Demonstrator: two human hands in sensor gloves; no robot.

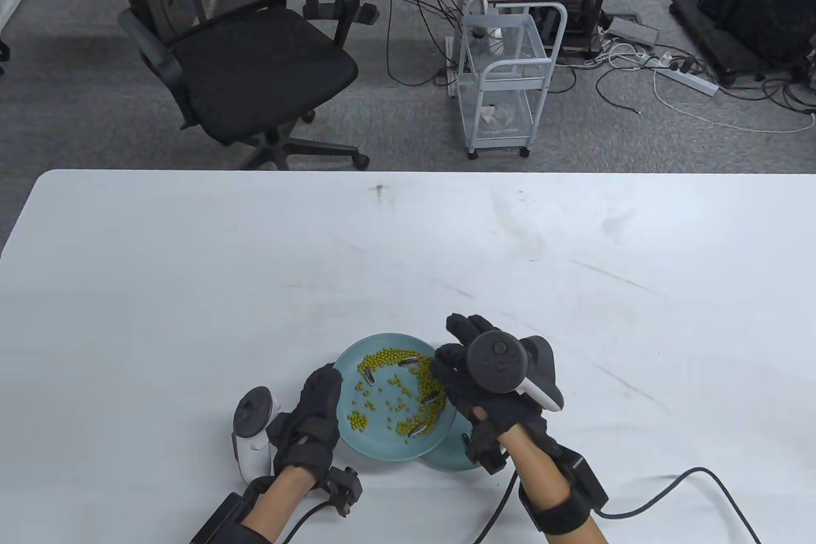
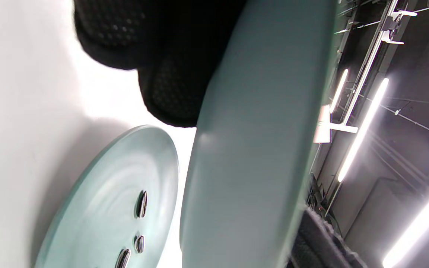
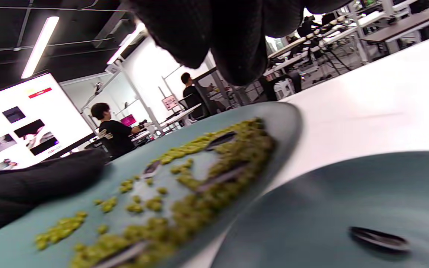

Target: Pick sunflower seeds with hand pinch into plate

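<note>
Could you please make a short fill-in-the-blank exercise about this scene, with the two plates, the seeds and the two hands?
1. The upper plate carries striped sunflower seeds mixed with many small ____ beans.
2. This plate is tilted and lifted on the side gripped by the ____ hand.
3. The right hand hovers over the ____ edge of this plate in the table view.
4. In the left wrist view, the lower plate holds ____ sunflower seeds.

Missing words: green; left; right; three

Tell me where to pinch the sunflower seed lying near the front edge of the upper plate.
Pinch the sunflower seed across its narrow sides, fingertips coming straight down. It lies flat among green beans, so a thumb-and-forefinger tip pinch avoids scooping them.
</note>
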